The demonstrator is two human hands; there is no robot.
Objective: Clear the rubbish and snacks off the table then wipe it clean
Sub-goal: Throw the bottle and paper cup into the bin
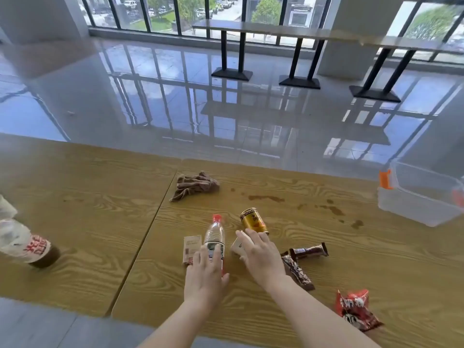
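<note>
A shiny grey tiled floor (pixel 175 96) mirrors tall windows (pixel 175 13) with dark bars. A long counter (pixel 276 31) on black legs stands by the glass. Outside are trees and parked cars.

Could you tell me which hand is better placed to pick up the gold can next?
The right hand: it lies just beside the gold can, while the left hand rests on the water bottle.
</note>
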